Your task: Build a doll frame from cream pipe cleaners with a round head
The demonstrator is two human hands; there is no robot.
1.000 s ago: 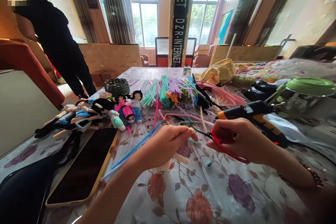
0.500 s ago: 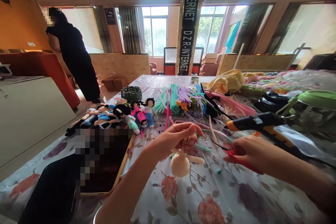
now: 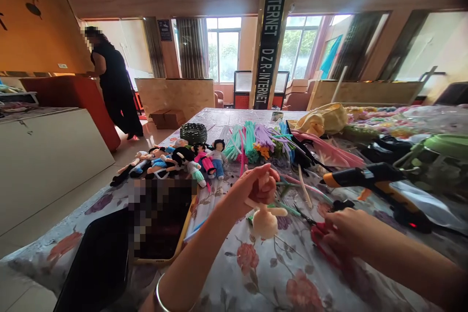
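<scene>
My left hand [image 3: 256,187] is closed round the upper end of a cream, fuzzy doll piece [image 3: 265,224]. Its round head-like ball hangs below my fingers, and a short stub sticks out to the right; the gripped end is hidden. My right hand [image 3: 345,231] is low over the tablecloth, its fingers curled on the red handles of a pair of scissors [image 3: 319,234]. The dark blades point up and left, towards the doll piece but apart from it. Behind my right hand lies a black and orange glue gun [image 3: 376,175], with a small red light on its grip.
Finished dolls [image 3: 186,161] lie at the left, before a dark woven basket [image 3: 193,133]. Bundles of coloured pipe cleaners [image 3: 252,139] fill the middle back. Nearer are a black phone [image 3: 95,258] and a yellow-edged tablet [image 3: 161,234]. A person [image 3: 111,78] stands beyond the table.
My right hand has moved down with the scissors towards the tablecloth. My left hand still grips the doll piece. The view has shifted slightly, and the person in the background has changed posture.
</scene>
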